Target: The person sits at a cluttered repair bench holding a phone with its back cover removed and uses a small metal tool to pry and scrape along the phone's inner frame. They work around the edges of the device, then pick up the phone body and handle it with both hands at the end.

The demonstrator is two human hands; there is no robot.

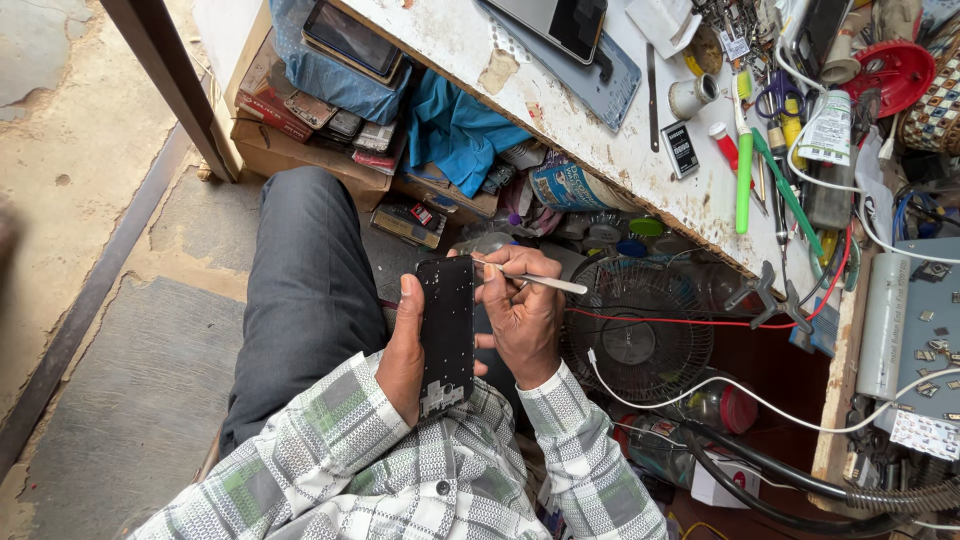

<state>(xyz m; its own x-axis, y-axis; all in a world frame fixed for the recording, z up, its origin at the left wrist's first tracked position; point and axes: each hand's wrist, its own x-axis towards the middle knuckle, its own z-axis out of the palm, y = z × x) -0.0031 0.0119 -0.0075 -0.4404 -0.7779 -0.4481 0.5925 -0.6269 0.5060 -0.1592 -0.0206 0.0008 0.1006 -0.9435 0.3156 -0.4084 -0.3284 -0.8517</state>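
Opened black phone frame [446, 335] gripped upright in left hand [403, 350], long axis running away from the body; metal tweezers [530, 279] pinched in right hand [524, 318] just beside it, tips touching the frame's far upper edge, right hand nearer.

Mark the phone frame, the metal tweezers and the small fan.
phone frame [446, 320]: head view, middle of its dark inner face.
metal tweezers [540, 281]: head view, mid-shaft beyond the fingers.
small fan [634, 345]: head view, centre hub behind the grille.
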